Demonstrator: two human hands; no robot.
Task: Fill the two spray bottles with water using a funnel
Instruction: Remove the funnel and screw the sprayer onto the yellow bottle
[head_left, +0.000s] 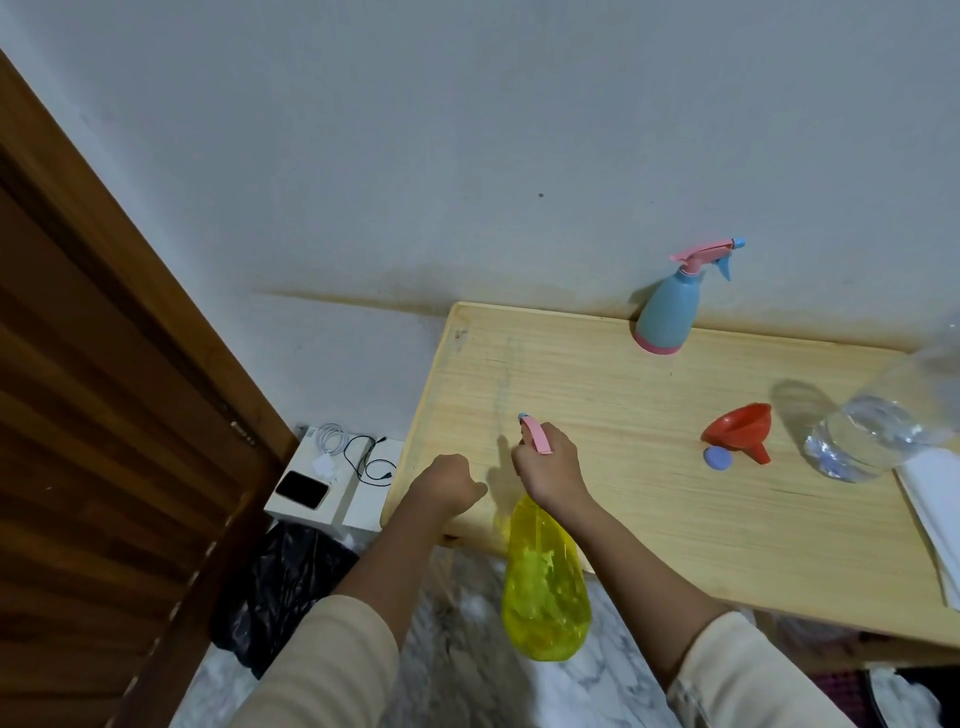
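Bottle (545, 587), yellow: right hand (548, 467) grips its sprayer (536, 437); left hand (447, 486) makes empty fist at table (675, 519) edge.

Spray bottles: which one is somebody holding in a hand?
The yellow spray bottle: the right hand grips it at the top, tilted. The blue spray bottle stands upright on its own, untouched.
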